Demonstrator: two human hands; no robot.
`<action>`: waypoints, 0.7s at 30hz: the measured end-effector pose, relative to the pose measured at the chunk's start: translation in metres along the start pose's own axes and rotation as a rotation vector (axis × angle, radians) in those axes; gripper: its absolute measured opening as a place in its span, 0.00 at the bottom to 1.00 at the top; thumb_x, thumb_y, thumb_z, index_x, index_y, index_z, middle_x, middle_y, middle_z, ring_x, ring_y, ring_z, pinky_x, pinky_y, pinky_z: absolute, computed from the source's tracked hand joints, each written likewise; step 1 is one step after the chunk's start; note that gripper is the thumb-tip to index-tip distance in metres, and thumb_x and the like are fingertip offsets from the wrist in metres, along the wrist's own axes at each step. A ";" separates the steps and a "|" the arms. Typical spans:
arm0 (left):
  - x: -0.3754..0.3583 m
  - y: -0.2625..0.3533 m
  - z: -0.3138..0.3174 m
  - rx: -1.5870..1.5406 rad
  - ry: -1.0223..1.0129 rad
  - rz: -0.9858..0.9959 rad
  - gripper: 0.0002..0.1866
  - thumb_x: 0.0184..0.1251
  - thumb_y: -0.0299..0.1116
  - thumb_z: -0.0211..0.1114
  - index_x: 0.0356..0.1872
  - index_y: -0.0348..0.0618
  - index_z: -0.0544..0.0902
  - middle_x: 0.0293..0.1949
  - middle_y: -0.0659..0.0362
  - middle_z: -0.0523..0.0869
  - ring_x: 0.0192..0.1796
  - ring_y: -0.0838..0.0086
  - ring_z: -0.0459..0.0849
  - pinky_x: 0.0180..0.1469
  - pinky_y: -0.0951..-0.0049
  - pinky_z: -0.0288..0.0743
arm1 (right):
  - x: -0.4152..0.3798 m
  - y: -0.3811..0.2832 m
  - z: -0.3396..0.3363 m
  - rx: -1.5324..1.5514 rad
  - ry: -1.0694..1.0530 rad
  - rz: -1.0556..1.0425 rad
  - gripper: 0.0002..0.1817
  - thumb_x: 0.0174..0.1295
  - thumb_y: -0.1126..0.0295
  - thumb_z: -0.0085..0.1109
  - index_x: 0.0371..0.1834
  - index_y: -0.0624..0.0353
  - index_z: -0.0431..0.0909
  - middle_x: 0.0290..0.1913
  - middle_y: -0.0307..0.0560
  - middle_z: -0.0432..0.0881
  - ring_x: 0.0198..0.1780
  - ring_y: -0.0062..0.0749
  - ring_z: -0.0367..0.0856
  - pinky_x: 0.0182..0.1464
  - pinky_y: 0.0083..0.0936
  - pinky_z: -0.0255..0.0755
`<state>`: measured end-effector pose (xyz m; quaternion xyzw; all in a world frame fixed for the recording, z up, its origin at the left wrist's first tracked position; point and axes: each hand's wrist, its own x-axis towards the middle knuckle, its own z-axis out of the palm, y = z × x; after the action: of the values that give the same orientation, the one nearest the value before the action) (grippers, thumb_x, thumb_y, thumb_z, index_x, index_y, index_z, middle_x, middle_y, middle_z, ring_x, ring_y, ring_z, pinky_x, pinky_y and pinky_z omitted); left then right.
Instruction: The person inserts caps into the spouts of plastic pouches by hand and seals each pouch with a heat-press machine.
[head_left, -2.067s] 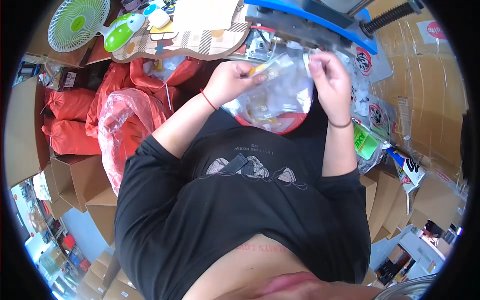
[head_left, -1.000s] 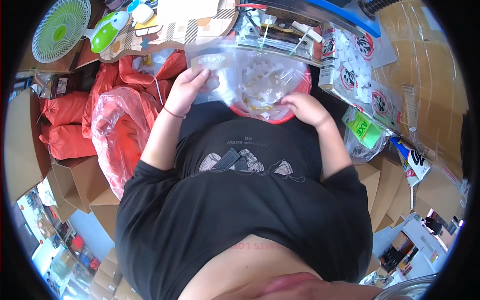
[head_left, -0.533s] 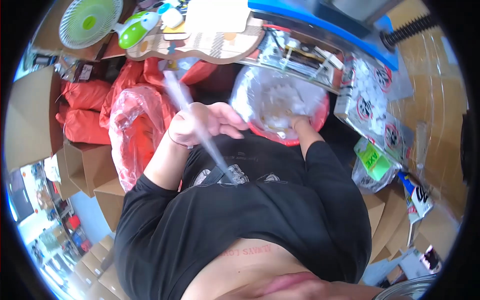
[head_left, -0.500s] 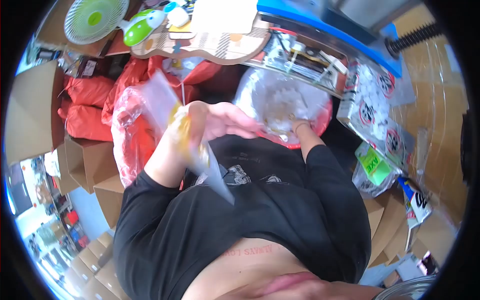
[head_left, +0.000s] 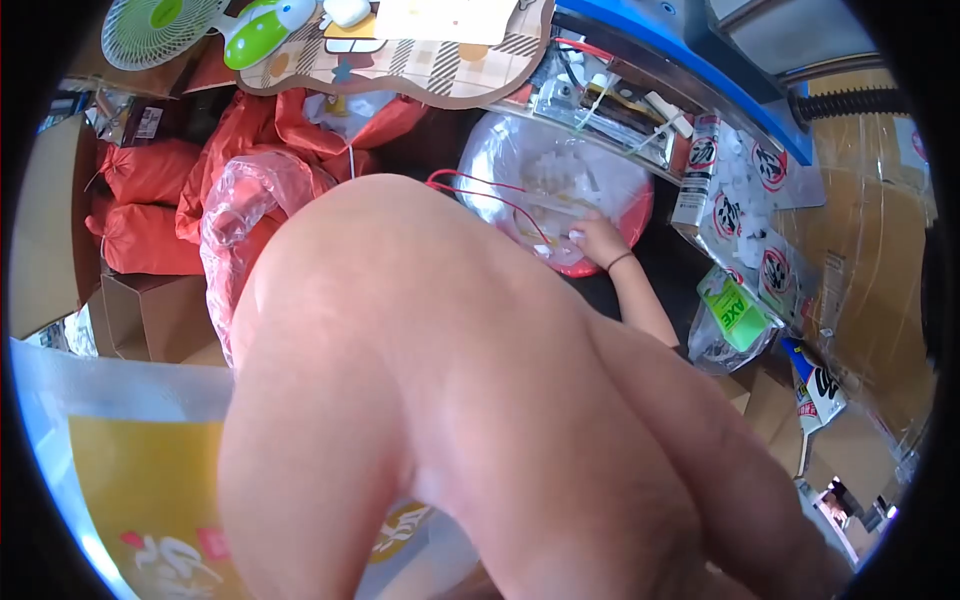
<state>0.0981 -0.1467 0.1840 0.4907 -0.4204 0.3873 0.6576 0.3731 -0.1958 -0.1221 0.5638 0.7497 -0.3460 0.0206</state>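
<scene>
My left hand [head_left: 450,400] is raised right up to the camera and fills most of the view, with a red thread bracelet [head_left: 480,185] at its wrist. It holds a clear plastic bag with a yellow printed label [head_left: 130,480], which shows at the lower left behind the hand. My right hand [head_left: 597,240] reaches into a red basin [head_left: 645,215] lined with clear plastic. Its fingers rest among small white pieces [head_left: 555,175] there. Whether those fingers hold anything is hidden.
Orange-red sacks [head_left: 150,200] and cardboard boxes [head_left: 150,310] lie at the left. A green fan [head_left: 150,20] and a patterned board [head_left: 400,70] are at the top. A blue machine [head_left: 680,50], printed packets [head_left: 740,210] and a green packet [head_left: 735,310] are at the right.
My left hand has swung the labelled bag from the basin up towards the camera and now blocks my torso. My right hand has dropped into the basin and stays there.
</scene>
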 end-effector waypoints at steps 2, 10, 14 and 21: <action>0.000 0.000 -0.008 0.009 -0.044 0.067 0.14 0.77 0.44 0.58 0.42 0.49 0.87 0.65 0.25 0.69 0.74 0.29 0.61 0.73 0.32 0.52 | -0.013 0.014 0.005 0.011 0.080 -0.027 0.14 0.61 0.68 0.65 0.51 0.55 0.84 0.49 0.56 0.81 0.50 0.53 0.81 0.56 0.39 0.75; -0.126 -0.020 -0.031 0.912 0.973 -1.009 0.10 0.67 0.34 0.72 0.37 0.35 0.89 0.27 0.62 0.86 0.32 0.83 0.81 0.39 0.77 0.77 | -0.083 -0.091 -0.127 0.560 0.405 -0.226 0.08 0.71 0.75 0.54 0.49 0.64 0.77 0.44 0.40 0.79 0.47 0.23 0.77 0.52 0.21 0.71; -0.130 -0.053 -0.019 1.002 0.894 -1.225 0.11 0.65 0.34 0.74 0.36 0.35 0.89 0.26 0.68 0.81 0.31 0.86 0.74 0.36 0.80 0.71 | -0.082 -0.123 -0.178 0.615 0.708 -0.366 0.10 0.72 0.73 0.59 0.51 0.65 0.81 0.49 0.42 0.83 0.49 0.22 0.79 0.54 0.20 0.72; -0.128 -0.083 -0.007 0.360 1.063 -1.086 0.12 0.70 0.37 0.71 0.45 0.39 0.89 0.33 0.67 0.88 0.34 0.86 0.81 0.37 0.82 0.75 | -0.071 -0.114 -0.202 0.311 0.490 -0.333 0.13 0.76 0.65 0.54 0.51 0.64 0.82 0.41 0.39 0.83 0.44 0.22 0.79 0.52 0.19 0.71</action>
<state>0.1316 -0.1700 0.0370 0.4754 0.3192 0.2566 0.7786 0.3732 -0.1594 0.1182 0.4964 0.7524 -0.3091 -0.3034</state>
